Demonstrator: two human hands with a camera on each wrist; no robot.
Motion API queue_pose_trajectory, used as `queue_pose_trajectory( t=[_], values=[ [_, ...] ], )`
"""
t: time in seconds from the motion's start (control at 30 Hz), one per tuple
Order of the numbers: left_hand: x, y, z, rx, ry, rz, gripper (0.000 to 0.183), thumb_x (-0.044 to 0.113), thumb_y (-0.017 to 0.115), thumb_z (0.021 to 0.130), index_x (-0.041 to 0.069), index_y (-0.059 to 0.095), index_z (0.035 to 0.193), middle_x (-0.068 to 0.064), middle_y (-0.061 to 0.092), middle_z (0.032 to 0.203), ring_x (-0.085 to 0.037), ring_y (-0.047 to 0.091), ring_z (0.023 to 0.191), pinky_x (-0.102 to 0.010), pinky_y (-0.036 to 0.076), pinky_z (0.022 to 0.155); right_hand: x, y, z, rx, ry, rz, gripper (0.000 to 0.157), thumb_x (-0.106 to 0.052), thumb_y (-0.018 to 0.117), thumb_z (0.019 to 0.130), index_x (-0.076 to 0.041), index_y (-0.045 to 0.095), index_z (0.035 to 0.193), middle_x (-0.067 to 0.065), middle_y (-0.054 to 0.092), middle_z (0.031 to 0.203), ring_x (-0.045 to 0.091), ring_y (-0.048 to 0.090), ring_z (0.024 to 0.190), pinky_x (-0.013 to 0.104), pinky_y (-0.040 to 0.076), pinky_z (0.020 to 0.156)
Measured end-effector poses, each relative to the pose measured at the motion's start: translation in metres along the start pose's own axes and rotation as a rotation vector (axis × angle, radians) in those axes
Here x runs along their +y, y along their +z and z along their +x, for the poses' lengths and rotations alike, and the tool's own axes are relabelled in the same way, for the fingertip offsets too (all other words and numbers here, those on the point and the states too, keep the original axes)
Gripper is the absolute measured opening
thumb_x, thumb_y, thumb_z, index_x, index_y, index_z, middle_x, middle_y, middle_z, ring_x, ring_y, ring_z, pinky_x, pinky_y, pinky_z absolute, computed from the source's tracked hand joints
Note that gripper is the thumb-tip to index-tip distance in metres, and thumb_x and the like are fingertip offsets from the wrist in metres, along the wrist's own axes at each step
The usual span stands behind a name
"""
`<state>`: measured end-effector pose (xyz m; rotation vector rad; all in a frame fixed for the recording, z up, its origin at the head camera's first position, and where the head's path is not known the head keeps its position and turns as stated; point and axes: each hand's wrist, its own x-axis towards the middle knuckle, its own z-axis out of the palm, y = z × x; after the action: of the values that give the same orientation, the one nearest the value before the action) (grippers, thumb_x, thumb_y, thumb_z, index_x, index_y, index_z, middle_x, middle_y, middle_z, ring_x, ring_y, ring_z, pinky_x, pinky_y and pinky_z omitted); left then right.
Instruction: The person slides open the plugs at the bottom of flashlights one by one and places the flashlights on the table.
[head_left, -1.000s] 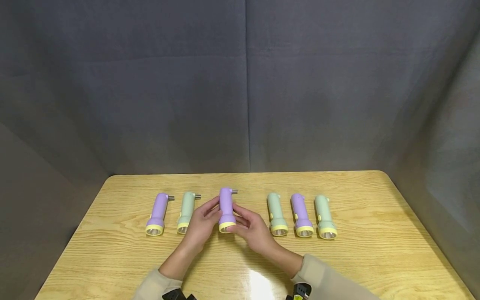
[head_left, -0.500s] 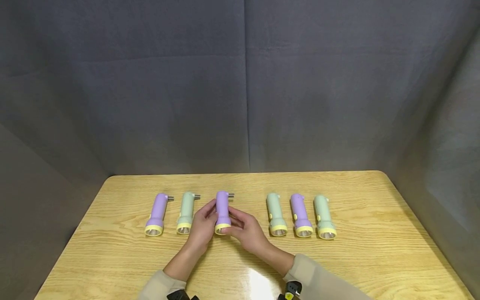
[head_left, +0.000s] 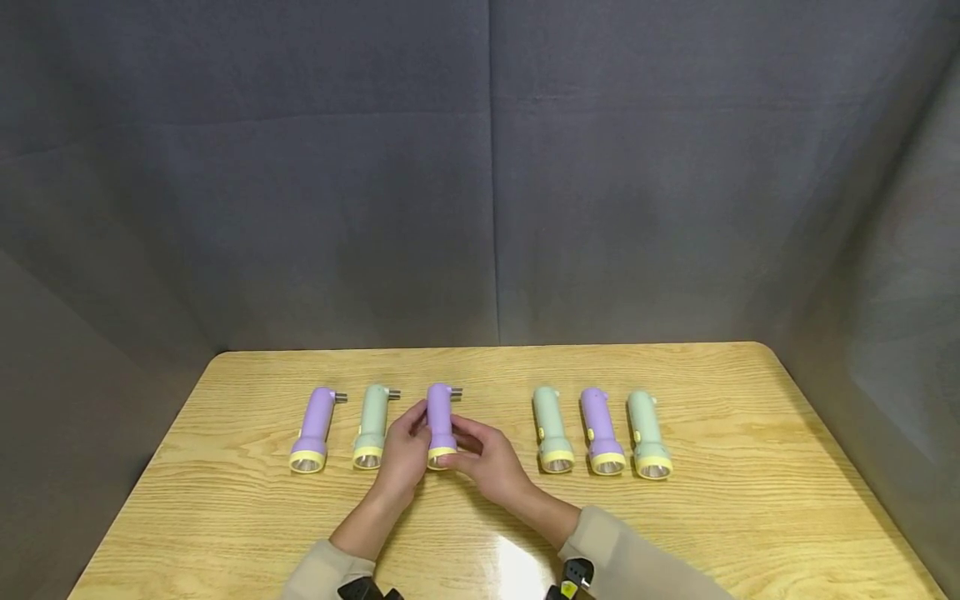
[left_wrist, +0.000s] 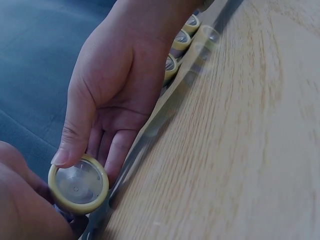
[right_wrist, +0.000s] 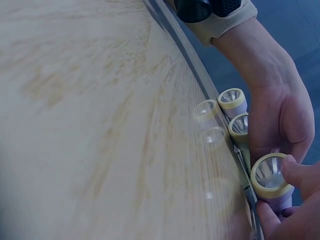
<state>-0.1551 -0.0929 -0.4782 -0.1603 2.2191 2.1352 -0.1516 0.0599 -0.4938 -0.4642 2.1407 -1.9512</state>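
A purple flashlight [head_left: 440, 417] with a yellow head ring lies near the middle of the table, lens toward me, its two plug prongs folded out to the right. My left hand [head_left: 405, 454] grips its left side, fingers partly hidden by the barrel. From the right, my right hand [head_left: 491, 462] holds it, thumb on the yellow rim and fingers along the barrel. In the left wrist view the thumb of my right hand [left_wrist: 117, 75] overlaps the clear lens [left_wrist: 77, 184]. Just left of my left hand lies a green flashlight [head_left: 372, 427] with prongs out.
Another purple flashlight [head_left: 313, 429], prongs out, lies farthest left. To the right, a green flashlight [head_left: 552, 429], a purple flashlight [head_left: 602, 429] and a second green flashlight [head_left: 648, 433] lie side by side, no prongs showing. Grey curtains [head_left: 375, 208] surround the wooden table [head_left: 712, 533].
Both hands have shifted left and slightly toward me with the purple flashlight, bringing it closer to the green one on its left. The other flashlights have stayed put.
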Motion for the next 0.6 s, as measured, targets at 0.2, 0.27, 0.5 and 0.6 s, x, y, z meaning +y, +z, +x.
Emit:
queue_pose_trajectory(
  t=[0.2, 0.27, 0.5, 0.6],
  values=[
    [-0.0012, -0.0008, 0.0013, 0.004, 0.005, -0.002, 0.051, -0.007, 0.037, 0.102, -0.016, 0.029, 0.151, -0.035, 0.036, 0.153, -0.045, 0.037, 0.142, -0.051, 0.032, 0.119, 0.0012, 0.0031, 0.0031, 0.011, -0.001, -0.012, 0.058, -0.003, 0.072, 0.094, 0.006, 0.048, 0.146, 0.023, 0.054, 0.145, 0.039, 0.054, 0.131, 0.03, 0.052, 0.101],
    [-0.0018, -0.0005, 0.0011, 0.009, 0.01, 0.001, 0.05, -0.008, 0.036, 0.102, -0.017, 0.029, 0.151, -0.035, 0.036, 0.153, -0.045, 0.038, 0.141, -0.052, 0.033, 0.118, 0.0021, 0.0039, 0.0033, 0.012, 0.0, -0.003, 0.058, -0.002, 0.072, 0.093, 0.006, 0.049, 0.146, 0.024, 0.054, 0.144, 0.039, 0.054, 0.131, 0.029, 0.053, 0.1],
    [-0.0017, 0.0007, 0.0015, 0.016, 0.019, 0.008, 0.05, -0.009, 0.036, 0.101, -0.017, 0.03, 0.15, -0.036, 0.04, 0.15, -0.044, 0.042, 0.139, -0.051, 0.037, 0.116, 0.0018, 0.0061, 0.0034, 0.015, -0.006, 0.027, 0.058, 0.001, 0.072, 0.093, 0.01, 0.047, 0.145, 0.029, 0.052, 0.141, 0.042, 0.053, 0.13, 0.027, 0.056, 0.095],
    [-0.0004, -0.0004, 0.0022, 0.021, 0.011, 0.014, 0.05, -0.009, 0.036, 0.101, -0.017, 0.03, 0.15, -0.036, 0.04, 0.15, -0.044, 0.043, 0.138, -0.051, 0.038, 0.115, 0.0012, 0.0066, 0.004, 0.015, -0.003, 0.026, 0.059, 0.001, 0.072, 0.093, 0.01, 0.047, 0.145, 0.029, 0.053, 0.139, 0.041, 0.055, 0.127, 0.026, 0.057, 0.092]
  ],
)
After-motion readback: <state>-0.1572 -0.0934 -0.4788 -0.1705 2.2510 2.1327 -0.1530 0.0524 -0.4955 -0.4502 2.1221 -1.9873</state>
